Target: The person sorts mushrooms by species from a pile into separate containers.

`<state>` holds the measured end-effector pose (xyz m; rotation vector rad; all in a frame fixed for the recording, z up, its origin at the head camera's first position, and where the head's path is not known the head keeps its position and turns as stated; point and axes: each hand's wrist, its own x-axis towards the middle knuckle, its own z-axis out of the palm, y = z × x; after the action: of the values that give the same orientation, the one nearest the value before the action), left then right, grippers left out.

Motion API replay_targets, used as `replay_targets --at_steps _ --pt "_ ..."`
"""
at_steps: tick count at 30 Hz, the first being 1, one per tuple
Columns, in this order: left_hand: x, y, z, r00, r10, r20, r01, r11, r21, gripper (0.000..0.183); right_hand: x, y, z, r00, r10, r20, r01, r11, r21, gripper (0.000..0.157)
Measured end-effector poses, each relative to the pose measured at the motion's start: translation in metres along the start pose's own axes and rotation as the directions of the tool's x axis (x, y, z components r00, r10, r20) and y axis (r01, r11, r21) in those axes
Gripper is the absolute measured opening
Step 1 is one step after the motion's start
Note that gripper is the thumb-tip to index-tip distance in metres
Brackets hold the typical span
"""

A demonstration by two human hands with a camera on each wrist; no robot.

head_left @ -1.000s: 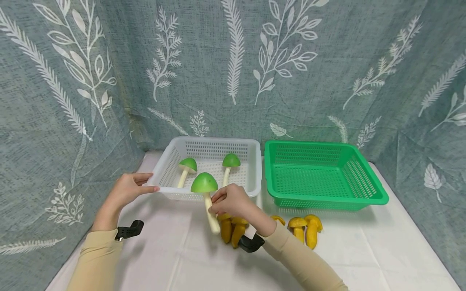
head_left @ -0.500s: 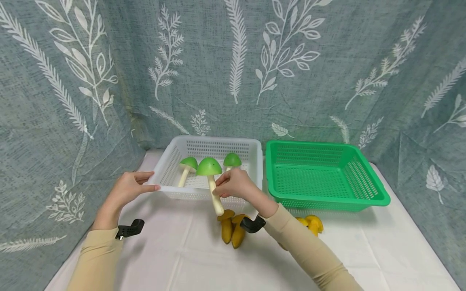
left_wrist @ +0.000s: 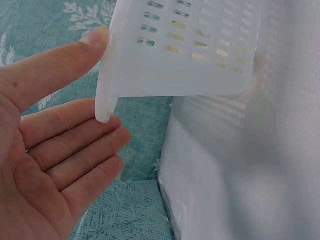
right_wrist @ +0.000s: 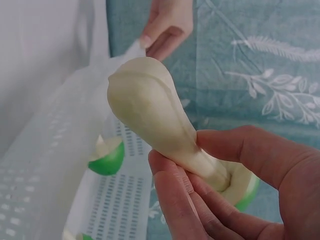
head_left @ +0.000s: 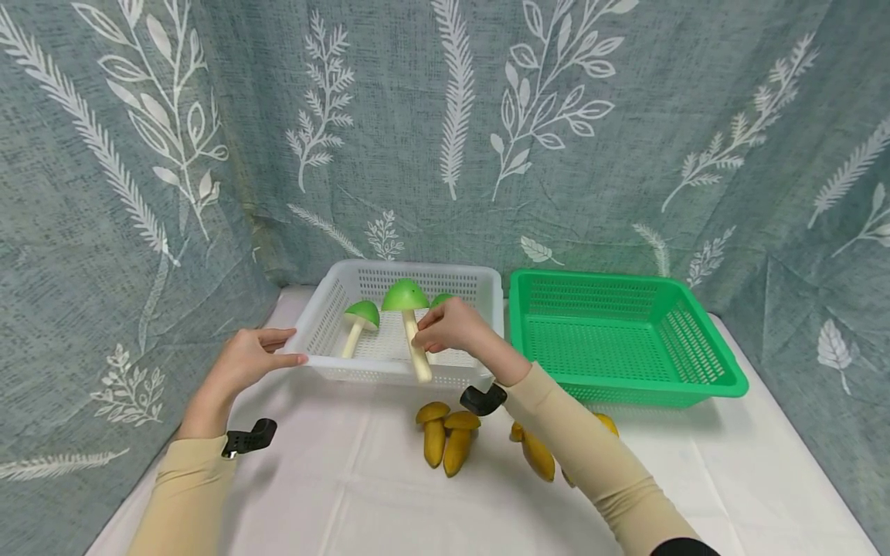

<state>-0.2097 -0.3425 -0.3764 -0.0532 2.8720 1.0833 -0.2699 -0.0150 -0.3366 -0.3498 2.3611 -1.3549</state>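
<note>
My right hand (head_left: 455,333) pinches a toy mushroom (head_left: 405,296) by its cream stem between thumb and fingers. Its green cap points away from me, and it hangs over the front part of a white plastic basket (head_left: 361,371). In the right wrist view the stem's thick end (right_wrist: 142,100) faces the camera. Two similar green-capped mushrooms lie in the basket: one at the left (head_left: 361,313), the other (head_left: 441,299) partly covered by my right hand. My left hand (head_left: 239,363) holds the basket's front left corner, its thumb (left_wrist: 95,37) against the rim and long fingers fairly straight.
A green basket (head_left: 626,380) stands right of the white one. Before them, several yellow-brown toy mushrooms (head_left: 434,436) lie on the white tablecloth (head_left: 313,479), some partly under my right forearm. A patterned grey-green curtain (head_left: 417,154) hangs behind and at the sides.
My right hand has carried the green-capped mushroom forward and slightly right, from before the white basket to over it. My left hand has stayed at the corner.
</note>
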Motion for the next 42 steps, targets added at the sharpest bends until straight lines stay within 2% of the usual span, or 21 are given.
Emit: replay_targets --at_steps 11,21,34,42 --pt "-0.001 0.001 0.000 1.000 0.004 -0.010 -0.004 1.000 0.007 0.083 0.017 -0.003 -0.010 0.998 0.035 0.043 -0.036 0.999 0.020 0.025" --pt "-0.002 0.002 0.000 1.000 -0.006 -0.007 0.006 1.000 -0.004 0.084 0.033 0.002 -0.017 0.997 0.066 0.038 -0.067 0.997 0.029 0.024" --pt "-0.003 0.000 0.001 1.000 0.013 -0.023 -0.014 1.000 -0.017 0.082 0.051 0.007 -0.016 0.990 0.139 0.008 -0.139 0.981 0.132 0.027" --pt "-0.003 0.000 0.000 1.000 0.004 -0.012 -0.004 1.000 -0.004 0.085 0.053 0.010 -0.019 0.996 0.082 0.031 -0.084 0.996 0.040 0.035"
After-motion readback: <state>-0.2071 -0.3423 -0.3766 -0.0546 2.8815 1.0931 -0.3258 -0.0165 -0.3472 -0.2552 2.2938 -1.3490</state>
